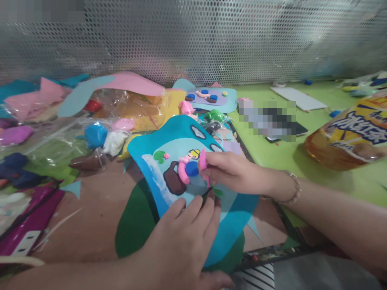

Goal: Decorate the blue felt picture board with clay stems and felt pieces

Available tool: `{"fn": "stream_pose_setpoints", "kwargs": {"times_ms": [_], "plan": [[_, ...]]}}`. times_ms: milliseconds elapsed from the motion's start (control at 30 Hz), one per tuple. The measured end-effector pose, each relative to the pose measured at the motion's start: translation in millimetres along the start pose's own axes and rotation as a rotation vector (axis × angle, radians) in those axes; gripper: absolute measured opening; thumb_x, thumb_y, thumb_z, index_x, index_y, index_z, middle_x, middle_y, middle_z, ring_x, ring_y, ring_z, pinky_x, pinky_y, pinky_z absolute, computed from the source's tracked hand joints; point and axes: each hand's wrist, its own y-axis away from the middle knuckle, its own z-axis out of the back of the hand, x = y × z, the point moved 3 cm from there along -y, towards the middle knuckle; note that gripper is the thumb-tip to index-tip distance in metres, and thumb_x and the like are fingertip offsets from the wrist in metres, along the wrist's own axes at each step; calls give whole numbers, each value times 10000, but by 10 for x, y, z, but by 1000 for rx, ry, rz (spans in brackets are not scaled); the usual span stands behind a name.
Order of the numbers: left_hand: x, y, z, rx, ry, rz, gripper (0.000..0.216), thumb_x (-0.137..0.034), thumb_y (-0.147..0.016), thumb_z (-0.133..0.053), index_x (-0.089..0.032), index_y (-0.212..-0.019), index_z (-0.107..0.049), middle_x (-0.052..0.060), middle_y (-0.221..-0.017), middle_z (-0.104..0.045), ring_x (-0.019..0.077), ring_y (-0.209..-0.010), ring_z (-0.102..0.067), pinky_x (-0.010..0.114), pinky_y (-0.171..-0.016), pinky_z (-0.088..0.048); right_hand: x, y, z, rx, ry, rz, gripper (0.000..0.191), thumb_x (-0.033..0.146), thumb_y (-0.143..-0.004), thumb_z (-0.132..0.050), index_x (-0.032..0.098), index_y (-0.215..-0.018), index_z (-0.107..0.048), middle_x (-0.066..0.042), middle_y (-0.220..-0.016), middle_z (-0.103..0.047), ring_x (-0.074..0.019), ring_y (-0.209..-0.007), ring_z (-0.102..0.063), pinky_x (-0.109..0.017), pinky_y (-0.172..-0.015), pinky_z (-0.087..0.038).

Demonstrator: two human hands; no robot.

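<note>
My right hand (228,171) pinches a small flat pink piece (203,158) between thumb and fingers; I cannot tell whether it is clay or a plastic modelling tool. It is held over a blue craft picture (178,125), beside a round blue clay piece (191,169). Left of that are a pink and yellow clay figure (183,171) and a dark brown clay shape (174,181). Green clay pads with a pink flower (162,156) sit at the picture's upper left. My left hand (193,225) lies with fingers stretched on the picture's lower part. Under the picture is dark green paper (136,229).
A second craft picture (229,102) lies behind. Bagged clay, including a blue lump (96,135), fills the left back. On the green tabletop (272,161) at right are a dark phone-like object (299,128), partly blurred, a white board (298,98) and a drink bottle (341,137). A perforated metal panel (193,44) rises behind.
</note>
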Motion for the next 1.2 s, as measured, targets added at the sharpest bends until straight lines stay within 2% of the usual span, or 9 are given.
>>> {"fn": "stream_pose_setpoints", "kwargs": {"times_ms": [167, 400, 767, 933, 1200], "plan": [[2, 8, -15, 19, -3, 14, 742, -676, -868, -249, -111, -1288, -485, 149, -1349, -466, 317, -1149, -446, 436, -879, -342, 23, 17, -2, 25, 0, 52, 126, 140, -928, -384, 169, -844, -473, 3, -743, -503, -95, -661, -471, -207, -597, -400], [8, 22, -18, -9, -17, 4, 745, -678, -868, -242, -111, -1285, -488, 147, -1350, -462, 313, -1141, -443, 432, -879, -336, 10, 21, 1, 30, 39, 57, 135, 147, -933, -377, 169, -826, -458, 3, -736, -494, -96, -664, -468, -208, -596, -390], [10, 2, -6, 24, 14, 18, 732, -672, -867, -263, -119, -1291, -488, 147, -1340, -469, 319, -1152, -428, 444, -899, -333, 53, 24, 12, -5, 91, 74, 145, 148, -924, -372, 180, -791, -421, 2, -711, -466, -104, -640, -439, -215, -579, -370], [-3, 19, -29, 5, 6, 28, 731, -691, -849, -279, -128, -1243, -528, 152, -1345, -462, 329, -1150, -428, 458, -898, -336, 110, 24, 4, 63, 140, 89, 137, 163, -925, -366, 181, -795, -402, -11, -722, -470, -114, -652, -419, -225, -601, -368], [-7, -7, -10, 4, 12, 17, 727, -684, -853, -285, -119, -1243, -525, 146, -1334, -474, 316, -1132, -444, 446, -892, -342, 142, 30, -4, 45, 182, 124, 157, 171, -931, -349, 189, -779, -381, -7, -708, -435, -120, -636, -391, -233, -589, -353]]}}
